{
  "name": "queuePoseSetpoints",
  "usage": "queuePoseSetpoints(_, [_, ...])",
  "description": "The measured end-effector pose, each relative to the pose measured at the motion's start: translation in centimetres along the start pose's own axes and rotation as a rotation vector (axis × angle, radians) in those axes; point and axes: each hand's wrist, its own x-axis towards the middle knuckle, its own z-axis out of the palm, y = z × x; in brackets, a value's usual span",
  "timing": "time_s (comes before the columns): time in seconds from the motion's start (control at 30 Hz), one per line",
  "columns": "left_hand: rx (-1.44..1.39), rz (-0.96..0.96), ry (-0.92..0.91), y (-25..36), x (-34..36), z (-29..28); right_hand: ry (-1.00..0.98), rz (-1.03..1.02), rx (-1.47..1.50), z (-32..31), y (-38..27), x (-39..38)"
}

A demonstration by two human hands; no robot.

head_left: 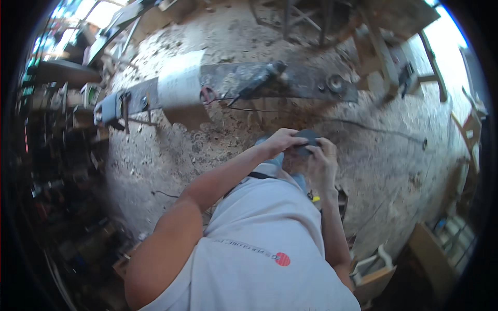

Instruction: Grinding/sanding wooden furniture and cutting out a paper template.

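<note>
In front of my waist, both hands grip a thin, dark grey round disc (307, 137), which looks like a sanding disc. My left hand (281, 143) pinches its left edge, with the thumb lying across the face. On the opposite edge, the bent fingers of my right hand (325, 157) are closed round the rim. Beyond my hands stands a long, narrow dark bench (306, 83). A dark corded power tool (261, 82), perhaps an angle grinder, lies on it.
A pale paper sheet (180, 75) hangs over the bench beside red-handled scissors (208, 95). A small round metal part (335, 83) sits at the right end, a clamp-like tool (124, 110) at the left. A cord (363, 126) crosses the dusty floor. Wooden furniture frames (384, 57) stand at far right.
</note>
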Motion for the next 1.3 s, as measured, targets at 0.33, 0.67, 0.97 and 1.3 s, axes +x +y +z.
queuePoseSetpoints(0.33, [-0.382, 0.196, 1.056, -13.2, -22.6, -20.5, -0.342, -0.237, 0.019, 12.1, -10.2, 4.0])
queuePoseSetpoints(0.67, [-0.767, 0.458, 0.907, -11.0, -25.4, -34.2, -0.604, -0.209, -0.028, 32.7, -21.3, 15.6])
queuePoseSetpoints(0.97, [-0.687, 0.334, 0.714, -6.5, -25.4, -43.2, -0.581, -0.023, -0.387, 49.1, -20.5, 22.3])
queuePoseSetpoints(1.3, [-1.045, 0.487, 0.309, -0.2, -25.5, -45.2, -0.791, 0.796, 1.166, 35.5, -24.2, 19.1])
